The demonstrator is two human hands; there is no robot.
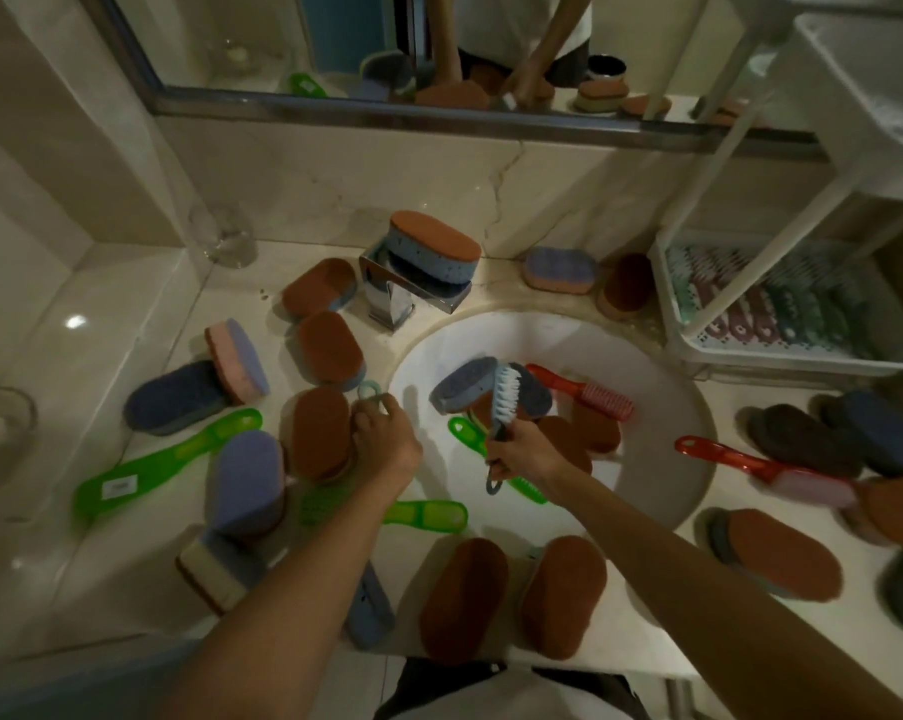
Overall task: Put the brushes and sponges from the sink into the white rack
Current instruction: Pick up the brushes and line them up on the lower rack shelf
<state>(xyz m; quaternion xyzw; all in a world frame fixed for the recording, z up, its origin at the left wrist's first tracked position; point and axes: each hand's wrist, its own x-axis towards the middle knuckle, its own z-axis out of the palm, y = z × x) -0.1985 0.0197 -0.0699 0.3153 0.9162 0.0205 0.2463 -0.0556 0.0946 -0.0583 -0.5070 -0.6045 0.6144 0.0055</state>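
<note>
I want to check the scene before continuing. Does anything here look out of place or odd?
Yes. A blue sponge with an orange top rests on top of the tap, beside the sink, an odd perch; it could slide off.

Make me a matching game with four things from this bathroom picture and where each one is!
Things
1. white-bristled brush with grey handle
2. pale green plastic ring handle
3. clear glass tumbler
4. shiny metal tap

Places
A. under a blue oval sponge with an orange top
B. held in the right hand
C. back left on the pale marble counter
D. pinched in the left hand

Pairs: 1-B, 2-D, 3-C, 4-A
</note>
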